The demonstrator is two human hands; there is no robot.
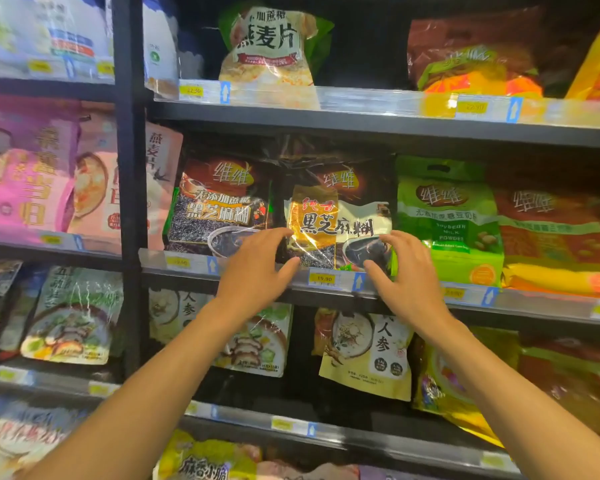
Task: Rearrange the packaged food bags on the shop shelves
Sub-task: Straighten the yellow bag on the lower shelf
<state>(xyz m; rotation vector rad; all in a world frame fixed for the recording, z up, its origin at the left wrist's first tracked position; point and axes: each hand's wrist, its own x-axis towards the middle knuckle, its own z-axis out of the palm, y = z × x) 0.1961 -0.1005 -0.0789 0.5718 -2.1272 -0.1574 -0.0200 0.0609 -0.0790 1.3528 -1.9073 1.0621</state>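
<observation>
A black and gold sesame-paste bag (pixel 338 216) stands upright on the middle shelf (pixel 534 303). My left hand (pixel 257 268) is at the bag's lower left corner and my right hand (pixel 404 271) at its lower right corner. Both have fingers spread and curled toward the bag's edges; the fingertips touch or nearly touch it, without a closed grip. A second dark sesame bag (pixel 219 206) stands just to its left, and a green soybean-powder bag (pixel 447 220) just to its right.
An orange bag (pixel 555 240) stands further right on the middle shelf. An oat-flake bag (pixel 271 50) sits on the shelf above, ginseng bags (pixel 368 355) on the shelf below. A black upright post (pixel 129 188) divides off the left bay, which holds pink bags (pixel 28 174).
</observation>
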